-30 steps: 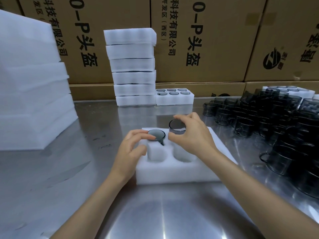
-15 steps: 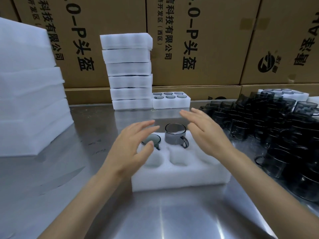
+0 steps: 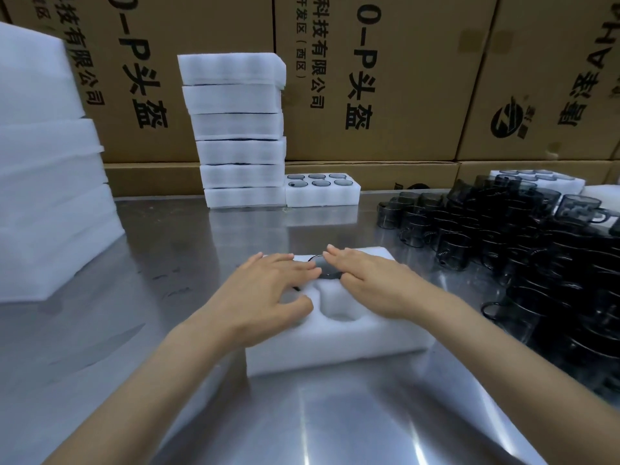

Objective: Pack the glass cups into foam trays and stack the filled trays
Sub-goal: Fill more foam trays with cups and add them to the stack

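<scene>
**Both palms flat on the tray**

Head view: at centre frame, the left hand (image 3: pixel 268 290) and right hand (image 3: pixel 372 280) lie flat, fingers straight and close together, pressing on top of the white rectangular foam tray (image 3: pixel 335 347) on the shiny steel table (image 3: pixel 167 263). A smoky grey glass cup (image 3: pixel 323 266) peeks between the fingertips, sunk into a back pocket. At right, a heap of dark glass cups (image 3: pixel 503 250). Upper centre, a stack of white foam trays (image 3: pixel 238 129), with one filled tray (image 3: pixel 322 191) just beside it.
</scene>
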Demonstrator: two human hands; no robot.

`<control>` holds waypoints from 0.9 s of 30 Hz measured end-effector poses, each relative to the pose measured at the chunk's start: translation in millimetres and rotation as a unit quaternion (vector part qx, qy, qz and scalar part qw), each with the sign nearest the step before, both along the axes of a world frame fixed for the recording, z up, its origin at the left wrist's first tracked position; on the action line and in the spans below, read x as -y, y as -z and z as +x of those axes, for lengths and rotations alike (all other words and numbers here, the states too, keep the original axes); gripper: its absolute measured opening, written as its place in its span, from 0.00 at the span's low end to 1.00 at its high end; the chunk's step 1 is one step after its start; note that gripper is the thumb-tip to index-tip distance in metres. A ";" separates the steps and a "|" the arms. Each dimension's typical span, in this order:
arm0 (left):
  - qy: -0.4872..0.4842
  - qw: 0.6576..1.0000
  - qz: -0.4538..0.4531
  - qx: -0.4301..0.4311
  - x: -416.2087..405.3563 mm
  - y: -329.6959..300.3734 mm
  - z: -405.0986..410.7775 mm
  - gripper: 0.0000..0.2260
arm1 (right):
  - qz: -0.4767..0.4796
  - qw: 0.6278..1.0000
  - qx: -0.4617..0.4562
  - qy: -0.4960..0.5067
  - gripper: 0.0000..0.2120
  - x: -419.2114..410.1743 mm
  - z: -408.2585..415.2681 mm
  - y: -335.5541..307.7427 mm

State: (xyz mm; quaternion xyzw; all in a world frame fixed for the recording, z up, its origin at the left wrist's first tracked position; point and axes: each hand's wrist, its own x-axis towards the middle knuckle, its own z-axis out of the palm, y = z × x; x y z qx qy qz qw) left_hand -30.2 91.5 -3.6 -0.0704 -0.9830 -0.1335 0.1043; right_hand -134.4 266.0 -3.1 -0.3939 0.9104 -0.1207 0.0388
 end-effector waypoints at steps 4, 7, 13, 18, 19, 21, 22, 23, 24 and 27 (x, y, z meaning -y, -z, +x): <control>-0.014 1.000 -0.013 0.005 -8.4 -5.8 2.2 0.30 | 0.023 1.000 0.012 -0.005 0.25 -2.1 0.4 -0.3; -0.040 0.999 -0.013 -0.005 -19.0 -2.9 3.1 0.31 | 0.017 1.000 0.023 -0.013 0.25 -3.2 2.6 -0.2; -0.069 0.998 0.006 0.006 -30.4 6.2 0.0 0.28 | -0.024 0.999 0.044 0.006 0.25 0.4 7.6 3.2; -0.105 0.994 0.027 0.030 -27.2 4.6 -4.9 0.24 | -0.251 0.951 0.037 0.177 0.19 -7.0 -11.5 1.0; -0.110 0.993 0.034 0.032 -26.5 4.6 -5.8 0.24 | -0.281 0.934 0.041 0.216 0.16 -14.0 -19.8 1.0; -0.115 0.992 0.031 0.039 -25.3 3.8 -8.6 0.24 | -0.307 0.910 0.028 0.276 0.11 -29.4 -35.6 5.5; -0.116 0.992 0.027 0.047 -24.5 2.8 -11.0 0.24 | -0.302 0.902 0.015 0.307 0.13 -37.0 -42.1 8.4; -0.116 0.991 0.022 0.059 -23.5 1.8 -13.6 0.25 | -0.286 0.896 0.007 0.340 0.18 -44.6 -48.4 12.7; -0.116 0.990 0.016 0.075 -22.4 0.7 -16.7 0.25 | -0.266 0.892 -0.001 0.365 0.22 -51.5 -53.6 17.8; -0.114 0.986 0.003 0.125 -19.6 -3.5 -28.3 0.25 | -0.208 0.894 -0.040 0.395 0.27 -63.0 -64.9 30.6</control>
